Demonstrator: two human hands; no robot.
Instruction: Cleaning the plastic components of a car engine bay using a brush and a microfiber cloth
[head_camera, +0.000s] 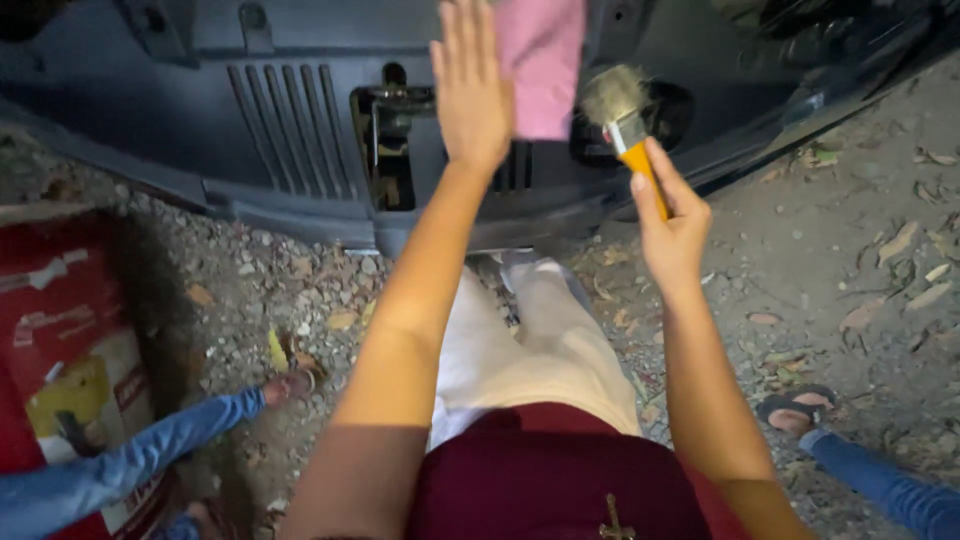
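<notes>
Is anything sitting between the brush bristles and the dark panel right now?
Nothing visible does. The right hand holds the paintbrush with its bristles up against the dark plastic panel, beside the pink cloth that the left hand presses flat there.

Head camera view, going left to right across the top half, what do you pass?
Ribbed vent slots → metal latch opening → left hand pressed flat on the dark panel → pink cloth → paintbrush bristles → right hand gripping the brush's orange handle → leaf-strewn gravel.
</notes>
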